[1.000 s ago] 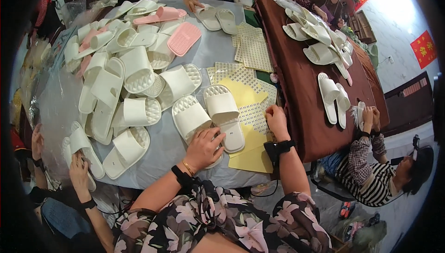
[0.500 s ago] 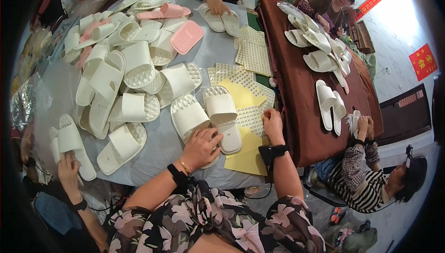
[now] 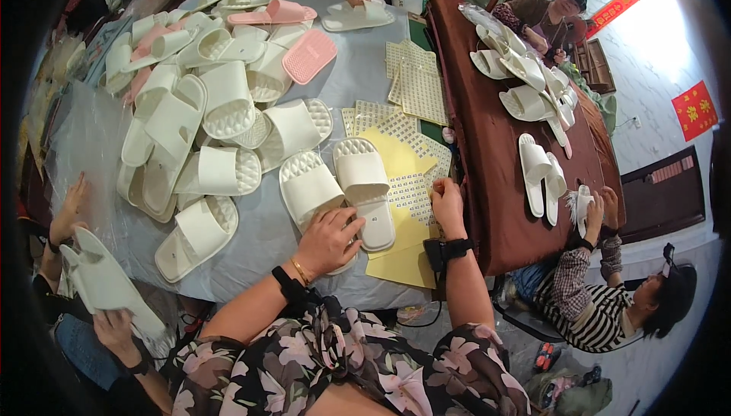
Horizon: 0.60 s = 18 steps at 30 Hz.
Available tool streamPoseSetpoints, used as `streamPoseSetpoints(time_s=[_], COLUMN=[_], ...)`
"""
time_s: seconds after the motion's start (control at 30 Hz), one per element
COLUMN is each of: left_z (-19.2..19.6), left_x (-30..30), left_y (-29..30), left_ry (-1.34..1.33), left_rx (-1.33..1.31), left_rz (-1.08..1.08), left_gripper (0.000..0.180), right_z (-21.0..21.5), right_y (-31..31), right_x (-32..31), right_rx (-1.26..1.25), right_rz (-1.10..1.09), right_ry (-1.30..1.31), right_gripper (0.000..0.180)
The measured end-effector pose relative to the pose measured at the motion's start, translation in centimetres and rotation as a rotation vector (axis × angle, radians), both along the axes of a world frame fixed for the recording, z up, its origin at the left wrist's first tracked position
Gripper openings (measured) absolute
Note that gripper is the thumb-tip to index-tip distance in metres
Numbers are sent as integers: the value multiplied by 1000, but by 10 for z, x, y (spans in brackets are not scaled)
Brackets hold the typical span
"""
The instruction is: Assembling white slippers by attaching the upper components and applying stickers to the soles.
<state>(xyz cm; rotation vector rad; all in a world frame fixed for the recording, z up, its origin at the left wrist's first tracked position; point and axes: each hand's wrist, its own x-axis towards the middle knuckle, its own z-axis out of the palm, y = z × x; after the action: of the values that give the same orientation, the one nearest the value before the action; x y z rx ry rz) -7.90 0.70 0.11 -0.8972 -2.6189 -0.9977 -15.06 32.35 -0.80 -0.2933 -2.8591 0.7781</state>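
Two white slippers lie side by side before me, toes pointing away: a left slipper (image 3: 312, 187) and a right slipper (image 3: 364, 180) with a small size sticker on its footbed. My left hand (image 3: 331, 238) rests across them, fingers apart, covering the heel part of the left one. My right hand (image 3: 448, 204) is at the right edge of a sheet of number stickers (image 3: 411, 201). Its fingers are bent together; what they pinch, if anything, is hidden. Yellow backing paper (image 3: 400, 264) lies under and around that sheet.
A heap of white slippers (image 3: 228, 100) with a few pink ones (image 3: 310, 56) covers the left. More sticker sheets (image 3: 422, 88) lie farther back. A brown-covered table (image 3: 506, 210) with slippers adjoins on the right. Co-workers sit around; one at left holds a slipper (image 3: 114, 283).
The co-worker at left has lifted a slipper off the table edge. Across the table, a co-worker's hand has turned the slippers sideways. My hands have stayed nearly in place.
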Motion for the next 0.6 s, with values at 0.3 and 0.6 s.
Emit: streamPoseSetpoints(time_s=[0.3, 0.6], left_z=[1, 2], left_x=[0, 1], left_y=[1, -2], left_ry=[5, 63], left_rx=[-3, -5], left_rz=[0, 21], left_gripper=[41, 41], right_z=[-7, 40], right_y=[16, -33], right_x=[3, 31], right_rx=[-112, -636], right_rz=[37, 242], right_ry=[3, -249], right_gripper=[18, 13])
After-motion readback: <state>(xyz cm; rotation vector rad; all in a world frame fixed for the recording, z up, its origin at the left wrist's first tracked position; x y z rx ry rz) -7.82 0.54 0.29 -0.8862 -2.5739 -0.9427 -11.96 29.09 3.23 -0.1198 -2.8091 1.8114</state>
